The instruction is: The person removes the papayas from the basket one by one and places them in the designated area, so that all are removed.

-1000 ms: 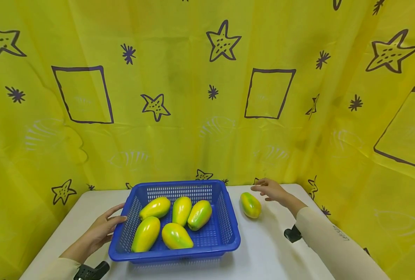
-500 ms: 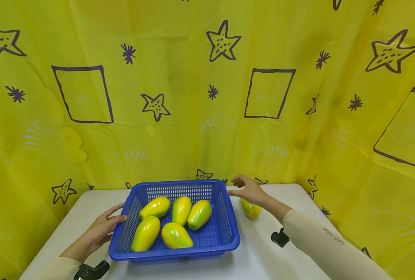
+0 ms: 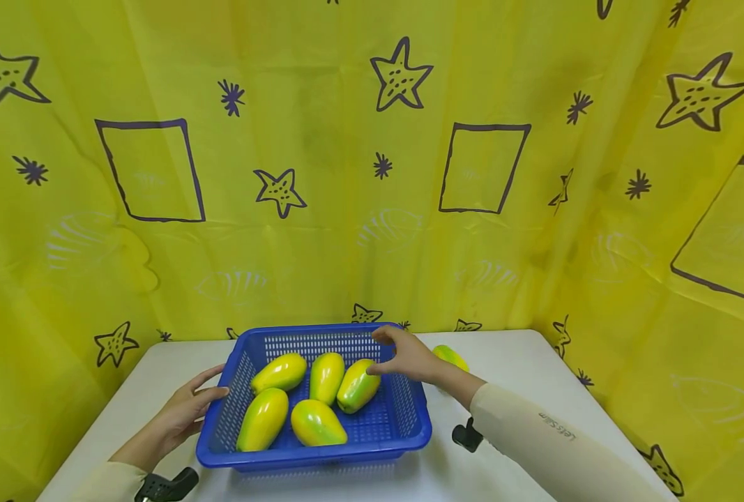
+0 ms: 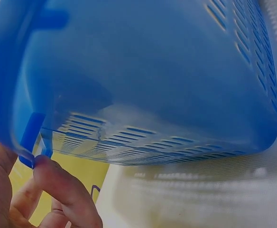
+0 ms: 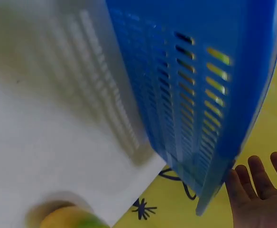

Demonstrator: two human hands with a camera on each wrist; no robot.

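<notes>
While left grip (image 3: pixel 180 413) holds basket (image 3: pixel 315 457) (room inside), right grip (image 3: pixel 409 358) overhangs opposite edge (image 3: pixel 420 408).

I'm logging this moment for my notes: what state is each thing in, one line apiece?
Blue basket: upright, on the table, holding fruit
Five yellow-green fruits: lying inside the basket
Sixth fruit: outside, on the table to the basket's right, partly hidden by the right arm
Left hand: touching the basket's left rim
Right hand: over the basket's right side, holding nothing
Yellow curtain: hanging, creased
</notes>
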